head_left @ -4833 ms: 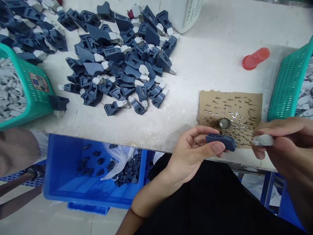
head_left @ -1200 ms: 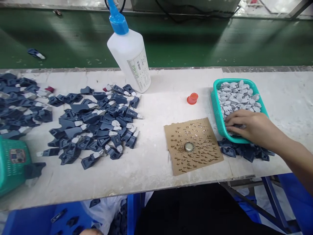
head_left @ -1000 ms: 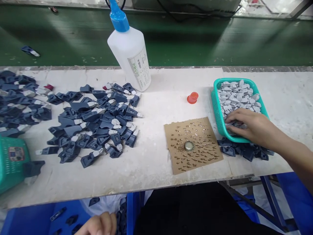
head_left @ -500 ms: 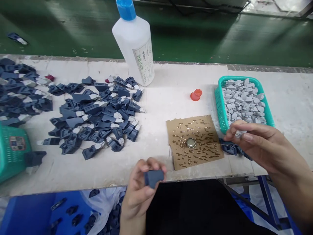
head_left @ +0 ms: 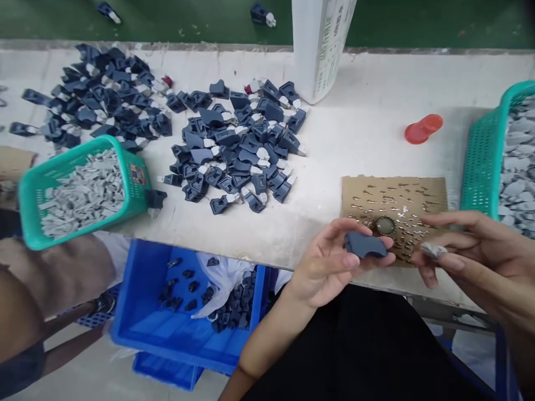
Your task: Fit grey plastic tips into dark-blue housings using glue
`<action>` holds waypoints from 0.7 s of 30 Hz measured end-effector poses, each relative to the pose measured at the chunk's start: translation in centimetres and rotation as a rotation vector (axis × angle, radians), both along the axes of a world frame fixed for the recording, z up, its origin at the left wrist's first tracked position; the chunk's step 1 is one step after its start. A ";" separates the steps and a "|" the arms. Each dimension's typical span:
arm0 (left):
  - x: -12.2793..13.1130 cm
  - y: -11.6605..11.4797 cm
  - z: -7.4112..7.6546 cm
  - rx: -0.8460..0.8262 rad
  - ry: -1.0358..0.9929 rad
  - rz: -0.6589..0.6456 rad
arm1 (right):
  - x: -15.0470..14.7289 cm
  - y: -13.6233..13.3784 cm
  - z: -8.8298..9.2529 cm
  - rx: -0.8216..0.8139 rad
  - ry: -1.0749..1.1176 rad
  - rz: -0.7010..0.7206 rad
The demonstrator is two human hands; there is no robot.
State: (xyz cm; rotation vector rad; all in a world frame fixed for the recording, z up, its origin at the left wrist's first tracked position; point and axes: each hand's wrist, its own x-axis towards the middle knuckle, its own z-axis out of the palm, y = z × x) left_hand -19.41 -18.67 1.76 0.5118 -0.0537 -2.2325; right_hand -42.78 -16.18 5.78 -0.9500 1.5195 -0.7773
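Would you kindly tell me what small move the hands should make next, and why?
I would probably bring the grey piece in the right hand toward the dark blue piece in the left hand: the two are apart, while many pieces in the middle pile on the table show a grey end on a dark blue body.

It's a wkshp: bench w/ piled navy pts, blue bin.
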 end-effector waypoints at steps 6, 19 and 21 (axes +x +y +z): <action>0.2 0.5 0.2 0.310 0.060 -0.032 | 2.4 -0.8 0.6 0.092 -0.154 -0.097; 0.1 0.9 -0.1 -0.219 -0.447 0.219 | 2.4 0.1 -0.3 -0.004 -0.029 -0.240; 0.4 1.1 -0.2 -0.293 -0.596 0.267 | 2.5 -0.3 -0.3 0.018 -0.071 -0.259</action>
